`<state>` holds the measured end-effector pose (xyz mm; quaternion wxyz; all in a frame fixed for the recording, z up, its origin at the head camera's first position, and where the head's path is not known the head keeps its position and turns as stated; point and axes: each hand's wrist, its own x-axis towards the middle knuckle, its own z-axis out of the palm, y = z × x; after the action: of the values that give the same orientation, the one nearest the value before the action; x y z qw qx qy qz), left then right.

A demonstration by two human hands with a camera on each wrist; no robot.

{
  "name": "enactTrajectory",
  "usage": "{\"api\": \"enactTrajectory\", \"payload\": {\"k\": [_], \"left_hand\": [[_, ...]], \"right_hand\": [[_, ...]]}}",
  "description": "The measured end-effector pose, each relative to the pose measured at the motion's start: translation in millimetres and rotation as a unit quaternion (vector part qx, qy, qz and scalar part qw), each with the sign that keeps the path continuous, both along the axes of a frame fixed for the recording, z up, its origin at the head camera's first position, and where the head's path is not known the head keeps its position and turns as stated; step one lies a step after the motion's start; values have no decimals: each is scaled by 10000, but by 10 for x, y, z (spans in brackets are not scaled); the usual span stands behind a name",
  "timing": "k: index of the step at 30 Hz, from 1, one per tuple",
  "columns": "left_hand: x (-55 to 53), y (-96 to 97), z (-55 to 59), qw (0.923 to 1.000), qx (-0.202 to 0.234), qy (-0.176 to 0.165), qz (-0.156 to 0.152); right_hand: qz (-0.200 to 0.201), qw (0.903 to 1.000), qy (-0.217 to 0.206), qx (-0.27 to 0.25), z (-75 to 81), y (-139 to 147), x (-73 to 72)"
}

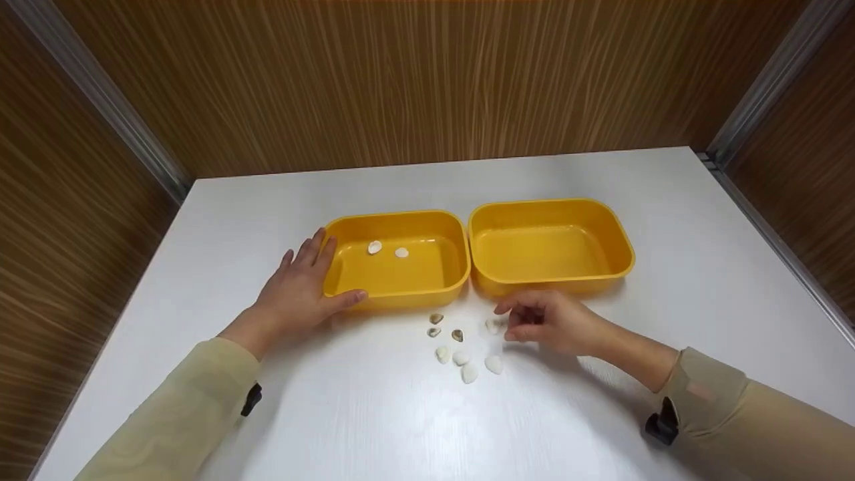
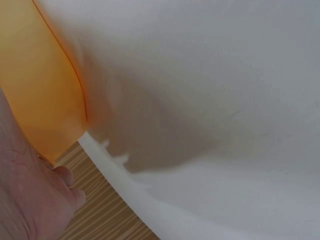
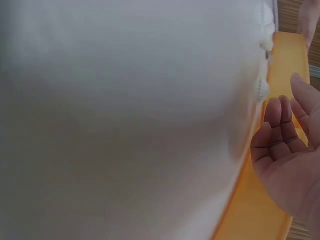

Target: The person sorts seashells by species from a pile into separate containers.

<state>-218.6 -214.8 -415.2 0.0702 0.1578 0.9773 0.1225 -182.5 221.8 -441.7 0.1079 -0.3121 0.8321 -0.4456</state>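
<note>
My left hand (image 1: 297, 287) rests against the left end of a yellow plastic bin (image 1: 401, 298), fingers stretched along its side and thumb over the front rim. Two white seashells (image 1: 375, 248) lie inside that bin. In front of a second yellow bin (image 1: 551, 279), my right hand (image 1: 558, 324) hovers low over the table, fingers loosely bent and thumb apart from the index finger. Just off its fingertips is a white seashell (image 1: 493, 326); in the right wrist view a ribbed shell (image 3: 262, 90) shows beyond the hand (image 3: 287, 150), not between the fingers.
Three brown-marked shells (image 1: 457, 335) and several white shells (image 1: 469, 373) lie on the white table (image 1: 374, 414) in front of the bins. The bins stand side by side. Wood-grain panels (image 1: 427, 80) rise behind the table and at both sides.
</note>
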Motion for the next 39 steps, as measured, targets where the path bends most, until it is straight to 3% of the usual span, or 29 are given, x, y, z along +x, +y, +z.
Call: {"api": "enactTrajectory", "payload": {"k": [14, 39], "left_hand": [[9, 0, 7, 10000, 3, -27, 18], [-3, -9, 5, 10000, -28, -65, 28]], "right_hand": [[19, 9994, 241, 229, -141, -34, -27], [48, 9977, 252, 620, -145, -68, -40]]}}
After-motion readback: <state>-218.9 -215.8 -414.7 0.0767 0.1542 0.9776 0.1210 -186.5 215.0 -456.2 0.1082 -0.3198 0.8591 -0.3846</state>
